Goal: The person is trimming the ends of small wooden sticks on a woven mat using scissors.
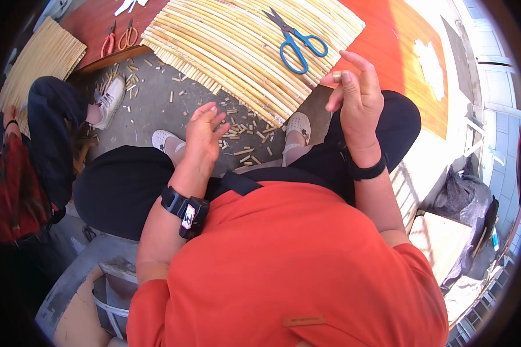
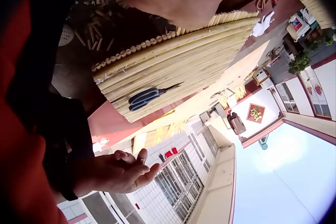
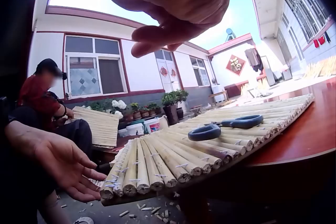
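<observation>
Both hands are raised in front of the lap, above the near edge of a mat of pale stalks tied with white thread [image 1: 237,52]. My left hand [image 1: 205,134] is held palm up with loosely bent fingers and nothing in it; the right wrist view shows this palm [image 3: 63,163] beside the mat's corner. Near the mat's right corner is my right hand [image 1: 362,107], its fingers loosely bent and apart. A ring-like band [image 1: 337,76] sits on one of its fingers. Scissors with blue handles [image 1: 295,52] lie partly spread on the mat, beyond both hands.
The mat rests on a red-brown table [image 1: 382,34]. Red-handled pliers [image 1: 108,43] and a second pair of scissors [image 1: 128,37] lie at the table's far left. Cut stalk pieces [image 1: 243,151] litter the floor. Another person [image 3: 44,95] sits at left with a smaller mat [image 3: 97,125].
</observation>
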Available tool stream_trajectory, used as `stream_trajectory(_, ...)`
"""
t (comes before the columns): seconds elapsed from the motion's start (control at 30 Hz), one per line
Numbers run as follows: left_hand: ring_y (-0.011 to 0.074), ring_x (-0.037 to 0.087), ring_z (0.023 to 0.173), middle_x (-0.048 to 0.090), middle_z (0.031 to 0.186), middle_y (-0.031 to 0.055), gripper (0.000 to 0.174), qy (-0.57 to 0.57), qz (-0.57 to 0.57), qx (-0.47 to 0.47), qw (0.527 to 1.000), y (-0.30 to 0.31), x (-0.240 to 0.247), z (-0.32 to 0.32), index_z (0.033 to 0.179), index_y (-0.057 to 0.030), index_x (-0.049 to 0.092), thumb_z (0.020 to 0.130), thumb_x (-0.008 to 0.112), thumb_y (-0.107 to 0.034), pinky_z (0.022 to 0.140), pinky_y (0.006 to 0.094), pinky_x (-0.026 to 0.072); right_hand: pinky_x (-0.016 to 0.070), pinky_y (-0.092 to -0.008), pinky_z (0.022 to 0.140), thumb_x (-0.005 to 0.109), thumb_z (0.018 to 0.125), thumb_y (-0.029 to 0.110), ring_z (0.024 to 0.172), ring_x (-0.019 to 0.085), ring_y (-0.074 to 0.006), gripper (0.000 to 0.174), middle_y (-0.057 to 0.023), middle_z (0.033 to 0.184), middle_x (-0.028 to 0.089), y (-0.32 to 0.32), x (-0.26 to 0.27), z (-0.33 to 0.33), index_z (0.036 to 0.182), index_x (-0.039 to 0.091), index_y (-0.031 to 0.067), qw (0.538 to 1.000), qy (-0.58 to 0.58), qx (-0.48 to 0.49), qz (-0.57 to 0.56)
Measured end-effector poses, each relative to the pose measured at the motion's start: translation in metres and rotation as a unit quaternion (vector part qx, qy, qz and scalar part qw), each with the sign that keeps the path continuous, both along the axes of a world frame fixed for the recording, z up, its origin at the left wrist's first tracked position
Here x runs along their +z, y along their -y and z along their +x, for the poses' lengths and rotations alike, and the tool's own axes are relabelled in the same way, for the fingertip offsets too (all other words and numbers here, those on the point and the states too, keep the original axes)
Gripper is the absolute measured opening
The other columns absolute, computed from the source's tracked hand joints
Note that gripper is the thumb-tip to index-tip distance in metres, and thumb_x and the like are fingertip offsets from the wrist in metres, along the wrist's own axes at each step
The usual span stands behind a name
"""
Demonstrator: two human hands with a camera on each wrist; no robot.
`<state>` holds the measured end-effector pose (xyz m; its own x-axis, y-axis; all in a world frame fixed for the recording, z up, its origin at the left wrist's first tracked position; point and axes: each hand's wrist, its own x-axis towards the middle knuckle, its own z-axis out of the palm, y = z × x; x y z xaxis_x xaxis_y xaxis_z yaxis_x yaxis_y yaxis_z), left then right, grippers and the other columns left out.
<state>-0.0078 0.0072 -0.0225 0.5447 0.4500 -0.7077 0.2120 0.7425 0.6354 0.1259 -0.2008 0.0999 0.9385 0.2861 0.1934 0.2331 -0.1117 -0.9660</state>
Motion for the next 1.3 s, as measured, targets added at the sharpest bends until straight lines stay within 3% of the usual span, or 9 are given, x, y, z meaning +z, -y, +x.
stream_trajectory(0.1,0.0263,0.053,0.106,0.052,0.117,0.0134,0.032,0.011,-0.038,-0.069,0.997,0.004,-0.003,0.005,0.12,-0.0036,0.047,0.091,0.053,-0.013,0.09,0.0415,0.0448,0.041,-0.0181,0.048,0.045,0.096,0.008,0.057,0.059,-0.0067,0.021,-0.0045,0.07,0.064,-0.021,-0.025,0.0,0.112,0.057,0.0007,0.993,0.103,-0.041,-0.041)
stream_trajectory(0.13,0.0264,0.054,0.107,0.054,0.117,0.0143,0.031,0.031,-0.082,-0.128,0.988,0.006,-0.002,0.006,0.12,-0.0031,0.047,0.091,0.053,-0.014,0.09,0.0403,0.0454,0.042,-0.0187,0.051,0.048,0.095,0.01,0.061,0.062,-0.0079,0.021,-0.0043,0.078,0.066,-0.007,-0.015,0.0,0.111,0.059,0.0029,0.995,-0.045,0.041,-0.079)
stream_trajectory(0.3,0.0256,0.057,0.108,0.057,0.119,0.0147,0.041,0.117,-0.2,-0.286,0.93,0.03,0.004,0.016,0.123,-0.0031,0.047,0.089,0.061,-0.023,0.089,0.0368,0.0473,0.0447,-0.0222,0.055,0.058,0.089,0.013,0.064,0.064,-0.0114,0.015,-0.0056,0.09,0.066,-0.015,-0.022,-0.002,0.1,0.065,0.0052,0.975,-0.122,0.083,-0.169)
stream_trajectory(0.4,0.0247,0.059,0.105,0.059,0.116,0.0134,0.042,0.132,-0.195,-0.276,0.932,0.036,-0.001,0.023,0.122,-0.002,0.049,0.088,0.063,-0.023,0.088,0.0367,0.0484,0.0462,-0.0374,0.081,0.066,0.079,0.017,0.102,0.059,-0.027,0.025,-0.0083,0.106,0.065,-0.023,-0.044,0.003,0.103,0.065,0.0085,0.903,0.238,0.119,-0.337)
stream_trajectory(0.53,0.0243,0.063,0.094,0.061,0.107,0.0132,0.035,0.11,-0.146,-0.227,0.957,0.049,-0.002,0.028,0.115,0.0004,0.052,0.088,0.062,-0.02,0.082,0.0367,0.0521,0.0343,-0.0449,0.099,0.062,0.08,0.012,0.124,0.043,-0.0335,0.031,-0.0109,0.123,0.056,-0.028,-0.071,0.0,0.111,0.062,0.0089,0.856,0.253,0.25,-0.374)
stream_trajectory(0.77,0.0211,0.066,0.079,0.064,0.093,0.0113,0.026,0.037,-0.026,-0.233,0.971,0.045,0.0,0.034,0.106,0.0026,0.056,0.088,0.06,-0.016,0.063,0.0313,0.0569,0.0373,-0.0425,0.096,0.062,0.08,0.011,0.124,0.044,-0.033,0.03,-0.0119,0.124,0.056,-0.034,-0.068,-0.006,0.11,0.062,0.0076,0.841,0.268,0.252,-0.397)
stream_trajectory(0.93,0.023,0.065,0.089,0.063,0.101,0.0121,0.032,0.075,-0.048,-0.247,0.965,0.032,0.004,0.031,0.114,0.0012,0.051,0.089,0.059,-0.017,0.071,0.0343,0.0561,0.0403,-0.0411,0.095,0.063,0.077,0.003,0.111,0.05,-0.0358,0.028,-0.0159,0.119,0.056,-0.039,-0.063,0.008,0.104,0.061,0.0033,0.915,0.165,0.139,-0.342)
stream_trajectory(1.07,0.0248,0.063,0.097,0.061,0.109,0.0128,0.035,0.163,-0.091,-0.071,0.98,0.029,0.018,0.038,0.121,-0.0006,0.045,0.091,0.056,-0.015,0.08,0.0378,0.0543,0.0394,-0.0411,0.092,0.065,0.076,0.008,0.107,0.048,-0.0334,0.034,-0.0157,0.116,0.052,-0.047,-0.055,0.026,0.11,0.057,0.0056,0.894,0.249,0.015,-0.374)
stream_trajectory(1.3,0.0251,0.063,0.096,0.062,0.107,0.0128,0.026,0.146,-0.052,-0.111,0.982,0.019,-0.012,0.039,0.116,-0.0006,0.049,0.091,0.053,-0.009,0.081,0.0399,0.0542,0.0403,-0.0436,0.086,0.071,0.074,0.018,0.101,0.049,-0.0324,0.048,-0.0151,0.105,0.051,-0.054,-0.053,0.034,0.117,0.052,0.0048,0.863,0.159,0.02,-0.479)
